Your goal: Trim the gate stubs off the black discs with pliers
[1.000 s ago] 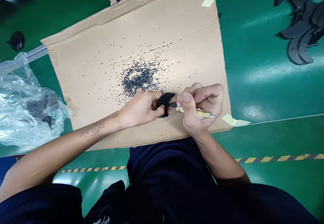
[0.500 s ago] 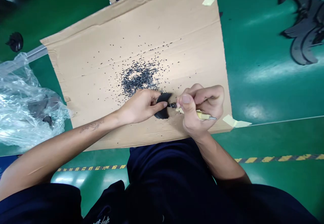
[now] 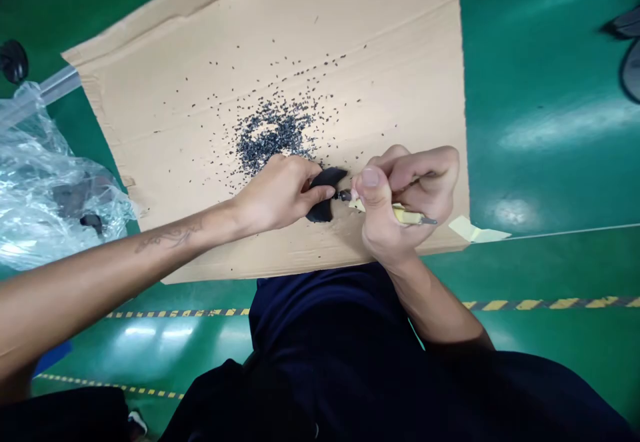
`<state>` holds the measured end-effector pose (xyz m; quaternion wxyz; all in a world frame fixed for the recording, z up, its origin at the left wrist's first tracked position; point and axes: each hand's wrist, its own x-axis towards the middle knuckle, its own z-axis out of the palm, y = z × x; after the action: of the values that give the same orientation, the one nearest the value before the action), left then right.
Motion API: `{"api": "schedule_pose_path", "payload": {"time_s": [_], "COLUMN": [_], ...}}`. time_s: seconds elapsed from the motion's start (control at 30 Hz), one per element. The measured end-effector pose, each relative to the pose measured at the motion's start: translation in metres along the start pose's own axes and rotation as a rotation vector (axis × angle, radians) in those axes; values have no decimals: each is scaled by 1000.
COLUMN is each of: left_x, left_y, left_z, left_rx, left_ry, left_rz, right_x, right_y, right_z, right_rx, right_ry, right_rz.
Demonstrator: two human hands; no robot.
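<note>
— Since both hands meet over the cardboard sheet (image 3: 375,62), what do you count there?

— One sheet, taped to the green surface, with one strip of tape (image 3: 477,232) showing at its near right corner. On it lies one dense heap of dark shavings (image 3: 273,132), with loose bits scattered around it, far too many to count.

— And in the hands?

— One small black part (image 3: 327,177) and one tool (image 3: 407,215) with a yellowish handle and a dark tip. Each hand holds one of them.

— What else lies about?

— One crumpled clear plastic bag (image 3: 45,189) at the left, with dark pieces inside that I cannot count. One round black thing (image 3: 13,61) lies beyond it. At the far right edge are two curved black pieces (image 3: 627,49), both cut off by the frame.

— How does the left hand (image 3: 277,192) sit?

— The forearm comes in from the lower left, low across the sheet's near edge. The fingers curl over the black part and the thumb presses on it, pinching it just at the near edge of the heap.

— And the right hand (image 3: 400,195)?

— It comes up from the body, wrist bent, with the knuckles facing away from the person. The fingers are wrapped shut around the tool's handle, thumb pointing up along it. The handle's end sticks out to the right. The tip points left and touches the black part, right between the two thumbs.

— Where is the part, then?

— Held just above the sheet's near middle, between the two hands, close to the heap.
</note>
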<state>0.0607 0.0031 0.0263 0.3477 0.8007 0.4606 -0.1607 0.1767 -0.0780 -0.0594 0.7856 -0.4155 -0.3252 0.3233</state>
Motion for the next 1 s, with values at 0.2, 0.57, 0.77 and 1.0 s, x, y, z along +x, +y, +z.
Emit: {"api": "schedule_pose_path", "payload": {"time_s": [0.2,0.57,0.77,1.0], "left_x": [4,6,9,-1], "left_y": [-1,5,12,15], "left_z": [-5,-7,-13,0], "left_rx": [24,128,190,191], "left_ry": [-52,-29,-25,116], "left_rz": [-14,-100,-128,-97], "right_x": [-4,5,3,1], "right_y": [-1,-2,1,5], "right_z": [2,6,6,6], "right_rx": [-3,-49,-52,-91], "right_ry": [16,28,30,26], "right_rz": [42,42,37,45]}}
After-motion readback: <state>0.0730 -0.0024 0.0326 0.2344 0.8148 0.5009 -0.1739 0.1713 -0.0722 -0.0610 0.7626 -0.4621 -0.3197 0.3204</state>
